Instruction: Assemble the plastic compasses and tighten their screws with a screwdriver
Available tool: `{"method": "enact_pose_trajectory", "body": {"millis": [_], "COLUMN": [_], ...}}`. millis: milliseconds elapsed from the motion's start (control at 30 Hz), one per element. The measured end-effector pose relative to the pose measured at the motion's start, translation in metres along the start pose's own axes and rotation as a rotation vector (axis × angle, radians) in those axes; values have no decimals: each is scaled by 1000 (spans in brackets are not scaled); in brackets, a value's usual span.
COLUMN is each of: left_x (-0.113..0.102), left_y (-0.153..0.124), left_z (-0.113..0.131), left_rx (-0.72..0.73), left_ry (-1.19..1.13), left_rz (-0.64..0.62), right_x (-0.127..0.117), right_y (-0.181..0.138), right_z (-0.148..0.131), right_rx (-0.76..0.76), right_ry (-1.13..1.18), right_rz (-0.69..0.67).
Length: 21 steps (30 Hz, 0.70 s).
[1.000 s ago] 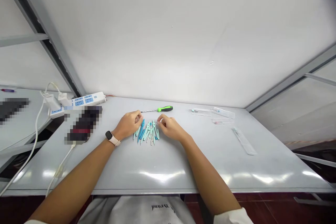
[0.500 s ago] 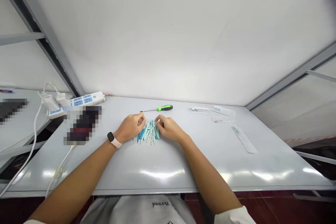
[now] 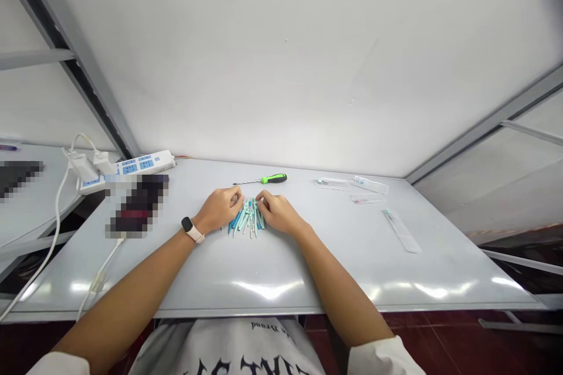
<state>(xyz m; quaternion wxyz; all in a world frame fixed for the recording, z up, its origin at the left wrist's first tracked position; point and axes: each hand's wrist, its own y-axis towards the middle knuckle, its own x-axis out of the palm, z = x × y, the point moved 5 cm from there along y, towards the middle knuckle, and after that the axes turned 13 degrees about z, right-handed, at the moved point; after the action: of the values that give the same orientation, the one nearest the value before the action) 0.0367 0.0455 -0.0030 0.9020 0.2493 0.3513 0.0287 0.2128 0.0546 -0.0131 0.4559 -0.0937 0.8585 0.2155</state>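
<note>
My left hand (image 3: 221, 209) and my right hand (image 3: 277, 214) rest on a white table (image 3: 352, 269), curled over the top of a tight bunch of teal and blue plastic drafting compasses (image 3: 248, 224). Fingertips of both hands touch the bunch from either side and hide its upper end. I cannot tell whether either hand grips it. Behind the hands lies a screwdriver (image 3: 273, 179) with a green and black handle, apart from both. A pale-banded smartwatch (image 3: 191, 229) sits on my left wrist.
A white power strip (image 3: 139, 163) with plugged-in chargers (image 3: 83, 167) stands at the back left. A pixelated object (image 3: 138, 206) lies next to it. Several clear plastic sleeves (image 3: 352, 186) lie at the right, with a longer sleeve (image 3: 401, 231) nearer me.
Both hands have moved inward and closer together over the compasses. The bunch looks narrower and more gathered than a second ago. The view has tilted slightly.
</note>
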Motion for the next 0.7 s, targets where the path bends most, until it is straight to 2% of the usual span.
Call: {"method": "enact_pose_trajectory", "body": {"millis": [700], "left_x": [3], "left_y": [-2], "left_z": [0], "left_rx": [16], "left_ry": [-3], "left_rz": [66], "right_x": [3], "right_y": [-1], "right_z": [-3], "right_rx": [-9], "right_ry": [-67], "right_rz": [16]}}
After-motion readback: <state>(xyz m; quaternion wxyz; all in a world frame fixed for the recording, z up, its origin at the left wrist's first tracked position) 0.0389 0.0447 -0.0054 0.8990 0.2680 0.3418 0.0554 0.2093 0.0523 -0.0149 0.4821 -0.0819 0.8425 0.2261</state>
